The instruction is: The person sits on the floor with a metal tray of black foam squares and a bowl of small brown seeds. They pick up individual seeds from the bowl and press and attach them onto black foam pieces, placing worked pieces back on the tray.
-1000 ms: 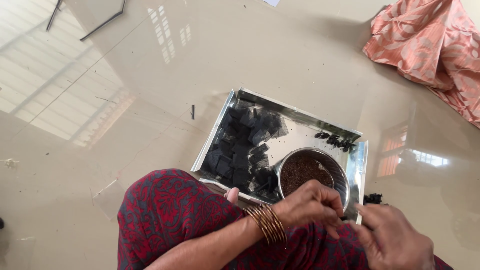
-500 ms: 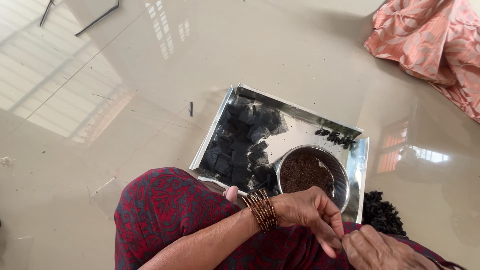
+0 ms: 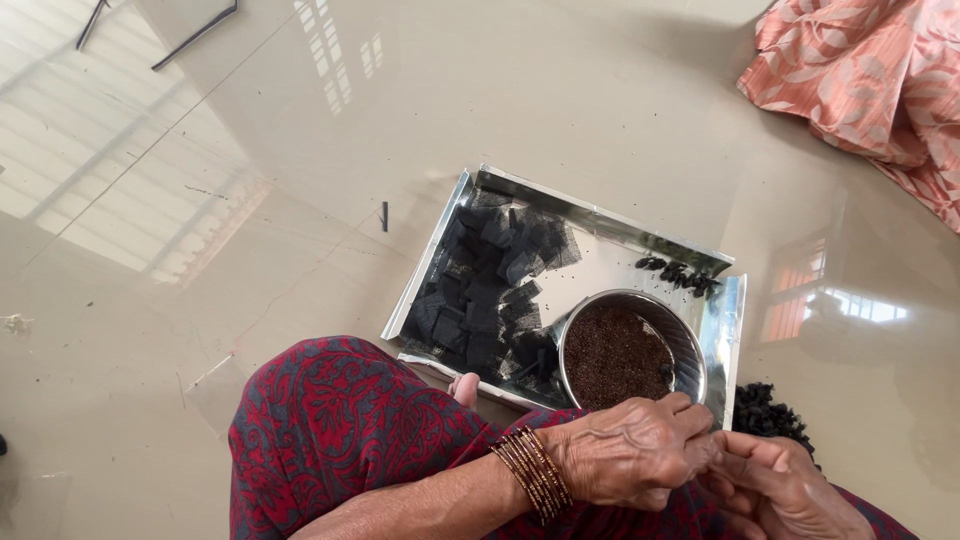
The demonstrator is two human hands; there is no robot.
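My left hand (image 3: pixel 630 455), with thin bangles on the wrist, is curled just below the steel bowl (image 3: pixel 690 345). My right hand (image 3: pixel 790 490) comes in from the bottom right, and its fingertips meet those of the left. Anything pinched between them is hidden. The bowl holds dark brown grains and stands in the right part of a shiny steel tray (image 3: pixel 610 225). Several black net squares (image 3: pixel 490 290) lie heaped in the tray's left half. A few small black bundles (image 3: pixel 680 272) sit at the tray's far right corner.
A pile of small black pieces (image 3: pixel 765 412) lies on the glossy beige floor right of the tray. My knee in red patterned cloth (image 3: pixel 340 430) is against the tray's near edge. Orange patterned fabric (image 3: pixel 870 75) lies top right, and a short dark stick (image 3: pixel 384 216) left of the tray.
My left hand has drawn back from the bowl's rim toward my lap. My right hand has come in to meet it, uncovering the black pile on the floor.
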